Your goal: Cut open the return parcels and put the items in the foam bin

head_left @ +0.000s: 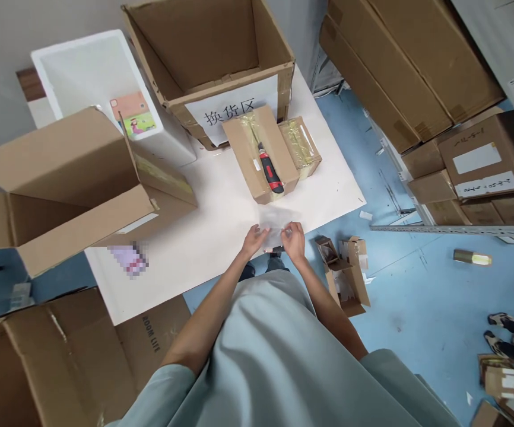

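We reach both arms forward, our left hand (253, 240) and right hand (293, 240) pinching a clear plastic bag (275, 224) by its near edge over the white table (221, 201). The bag blurs; its contents are unclear.

Wore a loose pale grey-blue top with short sleeves. Bare forearms ending in a left hand (253, 240) and right hand (293, 239), both ringless. Dark shoes just below the table (186, 249) edge.

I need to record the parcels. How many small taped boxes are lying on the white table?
2: one small taped box with a red utility knife on top, another touching its right side. More may be hidden inside larger cartons.
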Demonstrator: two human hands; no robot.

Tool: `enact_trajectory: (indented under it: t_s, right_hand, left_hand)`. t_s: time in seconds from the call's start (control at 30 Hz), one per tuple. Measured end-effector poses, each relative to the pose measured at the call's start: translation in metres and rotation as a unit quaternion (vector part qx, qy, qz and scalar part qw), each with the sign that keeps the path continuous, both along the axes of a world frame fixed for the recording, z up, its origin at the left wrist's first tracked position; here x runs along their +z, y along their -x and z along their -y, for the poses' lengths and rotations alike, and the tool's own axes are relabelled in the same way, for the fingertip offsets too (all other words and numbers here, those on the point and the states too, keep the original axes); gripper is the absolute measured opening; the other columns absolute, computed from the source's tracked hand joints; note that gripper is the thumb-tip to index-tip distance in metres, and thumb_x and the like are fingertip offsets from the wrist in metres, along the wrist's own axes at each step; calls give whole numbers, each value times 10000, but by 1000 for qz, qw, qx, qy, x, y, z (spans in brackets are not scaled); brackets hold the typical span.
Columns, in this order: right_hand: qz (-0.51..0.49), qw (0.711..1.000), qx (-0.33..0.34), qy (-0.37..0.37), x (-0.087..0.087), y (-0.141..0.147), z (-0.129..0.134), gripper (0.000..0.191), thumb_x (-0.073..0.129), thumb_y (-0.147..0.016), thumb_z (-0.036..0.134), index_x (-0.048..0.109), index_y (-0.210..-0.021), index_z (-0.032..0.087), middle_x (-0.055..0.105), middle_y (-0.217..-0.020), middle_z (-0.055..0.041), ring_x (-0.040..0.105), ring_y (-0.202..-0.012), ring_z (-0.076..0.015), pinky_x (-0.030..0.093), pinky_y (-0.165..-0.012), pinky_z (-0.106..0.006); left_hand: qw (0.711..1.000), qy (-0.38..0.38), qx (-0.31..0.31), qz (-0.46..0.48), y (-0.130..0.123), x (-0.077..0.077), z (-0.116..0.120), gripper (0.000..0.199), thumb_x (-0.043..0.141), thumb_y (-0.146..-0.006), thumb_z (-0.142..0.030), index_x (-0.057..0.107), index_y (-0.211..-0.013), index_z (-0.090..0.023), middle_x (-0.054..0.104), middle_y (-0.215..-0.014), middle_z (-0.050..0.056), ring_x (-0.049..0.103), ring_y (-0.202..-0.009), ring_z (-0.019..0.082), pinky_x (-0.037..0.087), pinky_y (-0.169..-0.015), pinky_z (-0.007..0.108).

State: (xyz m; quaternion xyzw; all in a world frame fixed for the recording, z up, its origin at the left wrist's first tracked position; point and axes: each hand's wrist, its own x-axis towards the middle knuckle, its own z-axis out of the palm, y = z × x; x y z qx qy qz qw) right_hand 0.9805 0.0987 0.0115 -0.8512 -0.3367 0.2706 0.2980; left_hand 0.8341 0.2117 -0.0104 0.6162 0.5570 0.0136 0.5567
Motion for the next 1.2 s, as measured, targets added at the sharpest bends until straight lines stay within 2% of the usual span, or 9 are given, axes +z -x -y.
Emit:
enact_trajectory:
  t_s: [0.1,0.27,0.53,0.67,0.8,0.93,1.0,1.1,1.2]
  right_hand:
    - [-31,993,84,-76,7,31,-18,187,538,-1039,240,700,-1122,197,687,-1248,-127,678,-1175,-256,526,-1080,-339]
    - [-85,960,260,-56,4,66,-37,215,540,-1062,200,745,-1127,210,751,-1231,-93,690,-1201,-237,507,-1127,-337]
    - [31,923,375,82,-11,50,-15,405,680,-994,133,710,-1398,153,533,-1685,-198,406,-1615,-353,393,-1294,-535]
    - [40,910,405,72,-16,39,-5,517,668,-967,54,656,-1475,143,427,-1773,-188,340,-1674,-332,338,-1339,-523]
    - [-23,940,337,52,-11,41,-12,730,764,-965,224,508,-1643,134,519,-1701,-221,414,-1630,-364,382,-1322,-552]
    - [-123,965,229,-32,14,53,-41,1147,792,-911,278,84,-1811,213,598,-1617,-197,702,-1312,-313,583,-1142,-495]
    - [-148,966,199,-78,37,61,-60,1233,791,-892,279,-27,-1813,234,597,-1616,-191,746,-1214,-296,620,-1086,-469]
    - [-125,956,207,-169,78,74,-88,1201,771,-890,271,8,-1817,217,572,-1645,-189,674,-1380,-326,562,-1181,-475]
    - [-69,927,281,-238,120,92,-112,1125,773,-880,261,141,-1811,245,499,-1708,-161,509,-1567,-358,457,-1289,-531]
  left_hand:
    - [998,7,55,17,9,8,-7,699,758,-939,-618,642,-1421,-126,730,-1396,224,752,-1145,275,587,-945,350]
    - [992,2,128,19,31,15,-24,531,813,-808,-608,776,-1042,-133,796,-952,85,717,-899,238,570,-813,320]
    - [974,-37,225,-5,60,27,-32,395,780,-719,-421,825,-994,-142,805,-917,73,669,-797,204,545,-778,318]
    - [964,-85,253,-10,84,59,-42,413,724,-742,-374,849,-1060,-143,818,-1000,78,653,-798,202,538,-792,315]
    - [955,-131,263,31,120,115,-58,439,752,-728,-415,852,-1066,-155,815,-976,65,664,-790,207,522,-707,292]
    - [965,-74,241,79,153,173,-70,509,833,-682,-463,833,-1090,-158,798,-921,50,640,-699,180,494,-622,271]
    - [970,-63,217,89,164,193,-74,465,810,-695,-439,833,-1073,-168,793,-925,45,630,-690,172,488,-615,265]
    - [972,-141,158,97,176,210,-81,299,719,-738,-361,840,-956,-195,795,-1011,53,683,-845,203,540,-744,290]
    - [956,-257,113,87,187,219,-89,228,646,-793,-299,840,-881,-218,760,-999,52,696,-980,231,561,-914,338]
